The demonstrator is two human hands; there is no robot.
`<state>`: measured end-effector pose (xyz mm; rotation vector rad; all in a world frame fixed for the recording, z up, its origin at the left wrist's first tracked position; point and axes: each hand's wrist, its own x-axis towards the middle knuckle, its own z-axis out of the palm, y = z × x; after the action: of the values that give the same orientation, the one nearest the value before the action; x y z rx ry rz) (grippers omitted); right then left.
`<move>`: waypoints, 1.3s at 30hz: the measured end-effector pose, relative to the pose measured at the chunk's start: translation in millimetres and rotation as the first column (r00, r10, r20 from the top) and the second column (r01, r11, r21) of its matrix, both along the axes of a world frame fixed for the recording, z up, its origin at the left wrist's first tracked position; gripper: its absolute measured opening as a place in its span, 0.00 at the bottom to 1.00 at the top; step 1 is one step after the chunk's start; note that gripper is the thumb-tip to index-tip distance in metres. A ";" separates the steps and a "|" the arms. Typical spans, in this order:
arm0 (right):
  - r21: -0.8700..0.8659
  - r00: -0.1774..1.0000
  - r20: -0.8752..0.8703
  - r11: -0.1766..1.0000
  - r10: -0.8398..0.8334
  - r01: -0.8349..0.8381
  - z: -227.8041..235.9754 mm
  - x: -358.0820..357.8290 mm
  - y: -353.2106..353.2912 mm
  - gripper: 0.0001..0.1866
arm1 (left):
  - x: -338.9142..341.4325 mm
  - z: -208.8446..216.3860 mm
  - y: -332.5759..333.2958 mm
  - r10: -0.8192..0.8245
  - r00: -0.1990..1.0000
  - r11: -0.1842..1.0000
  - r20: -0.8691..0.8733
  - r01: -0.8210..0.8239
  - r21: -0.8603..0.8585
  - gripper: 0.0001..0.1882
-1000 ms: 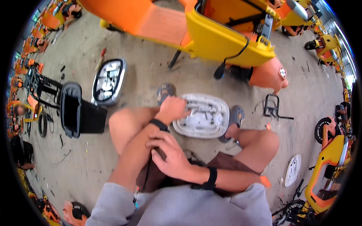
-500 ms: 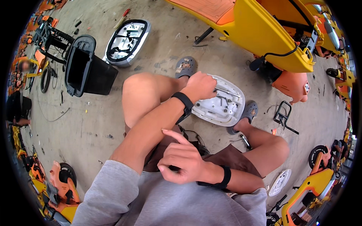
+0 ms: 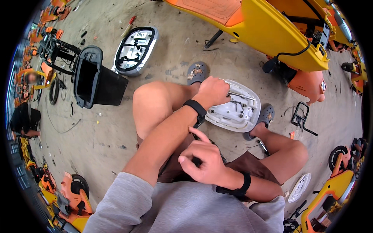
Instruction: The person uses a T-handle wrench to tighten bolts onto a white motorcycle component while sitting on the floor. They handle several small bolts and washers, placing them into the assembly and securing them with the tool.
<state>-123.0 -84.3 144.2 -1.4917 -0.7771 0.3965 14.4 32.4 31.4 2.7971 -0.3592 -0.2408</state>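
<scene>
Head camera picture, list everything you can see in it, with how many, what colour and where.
white panel: one, white-grey, on the ground between the feet, under the left hand
second panel: one, white with black rim, upper left on the floor
black box: one, black, left of the knee
yellow scooter: one, yellow and orange, top
orange cover: one, right of the panel
black bracket: one, right floor
sandals: two, grey, on the feet
left hand: on the white panel, black wristband
right hand: near the left forearm, over the lap, black wristband
</scene>
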 end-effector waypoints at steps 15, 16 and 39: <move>-0.413 0.279 -0.785 0.803 -0.553 0.430 -68.0 10.3 -7.7 0.19 | 5.2 0.2 10.7 0.057 0.992 0.997 -0.110 -0.051 0.051 0.25; -0.347 0.162 -0.889 0.860 -0.429 0.375 -78.0 13.6 -8.1 0.20 | 9.7 0.8 9.9 0.061 0.986 0.997 -0.157 -0.054 0.046 0.27; 0.084 0.120 -0.991 0.979 0.062 0.187 -40.1 6.0 -24.3 0.24 | 20.4 3.1 -31.0 -0.031 0.994 0.971 -0.103 0.055 0.233 0.28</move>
<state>-117.0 -108.6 104.1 -0.7036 0.4051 1.0915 34.8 1.4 34.5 2.9972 -0.3912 -0.4580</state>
